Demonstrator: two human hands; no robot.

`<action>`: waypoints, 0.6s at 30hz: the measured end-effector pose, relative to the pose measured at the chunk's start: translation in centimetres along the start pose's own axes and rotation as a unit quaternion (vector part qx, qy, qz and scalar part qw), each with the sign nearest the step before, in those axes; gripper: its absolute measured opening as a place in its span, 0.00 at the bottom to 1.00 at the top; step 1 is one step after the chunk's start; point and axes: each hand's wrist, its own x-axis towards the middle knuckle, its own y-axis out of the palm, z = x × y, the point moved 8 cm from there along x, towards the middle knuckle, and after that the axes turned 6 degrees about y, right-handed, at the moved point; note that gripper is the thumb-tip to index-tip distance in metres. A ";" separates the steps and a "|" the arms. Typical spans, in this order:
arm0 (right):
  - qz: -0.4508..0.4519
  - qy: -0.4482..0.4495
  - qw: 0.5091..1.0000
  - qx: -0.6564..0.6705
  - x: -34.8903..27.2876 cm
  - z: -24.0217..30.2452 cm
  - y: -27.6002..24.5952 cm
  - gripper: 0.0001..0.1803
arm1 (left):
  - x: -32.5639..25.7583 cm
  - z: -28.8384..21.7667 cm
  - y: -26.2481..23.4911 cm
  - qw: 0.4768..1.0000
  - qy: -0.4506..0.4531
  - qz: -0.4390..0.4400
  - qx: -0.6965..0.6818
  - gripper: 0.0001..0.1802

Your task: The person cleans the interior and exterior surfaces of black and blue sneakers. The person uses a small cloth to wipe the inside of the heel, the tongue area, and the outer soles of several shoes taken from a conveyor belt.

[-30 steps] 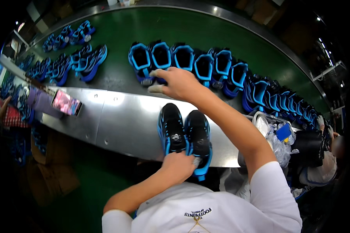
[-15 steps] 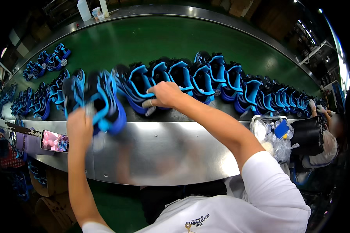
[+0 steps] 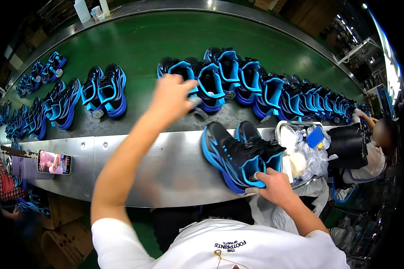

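Observation:
My right hand (image 3: 276, 186) grips the heel collar of a black and blue sneaker (image 3: 229, 154), with its thumb and a covered fingertip around the rim. Beside it is a matching sneaker (image 3: 251, 133); both are over the metal ledge, toes pointing away. Farther up and left, my left hand (image 3: 173, 98) is closed at the heel of another sneaker (image 3: 180, 68) at the left end of a long row. Its fingers partly hide that shoe. To the left, a separate pair of sneakers (image 3: 113, 92) stands on the green belt.
The metal ledge (image 3: 121, 170) runs along the green conveyor belt (image 3: 134, 49). A tray of plastic wrapping (image 3: 307, 152) sits at right, near a black bag (image 3: 348, 145). A lit phone (image 3: 54, 162) leans at left. Another person (image 3: 375, 157) works at far right.
The pair at my left hand now stands on the belt at left, released. My left hand has crossed to the row. My right hand has brought a pair back over the ledge, toward the right.

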 end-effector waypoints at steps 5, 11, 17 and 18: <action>-0.070 0.109 0.991 0.039 -2.5 -2.3 0.7 0.26 | 2.0 2.0 9.6 0.961 -0.132 0.235 0.060 0.29; -0.125 0.103 0.983 0.083 -2.7 -3.1 0.9 0.23 | -6.3 -5.7 0.8 0.981 0.004 0.178 -0.076 0.27; -0.076 -0.090 0.972 0.203 -0.4 3.9 -7.0 0.28 | -21.8 -13.8 -1.7 0.982 -0.042 0.136 -0.123 0.19; -0.096 -0.162 0.970 0.155 1.3 7.3 -6.6 0.30 | -21.4 -13.9 -3.9 0.987 -0.064 0.056 -0.138 0.19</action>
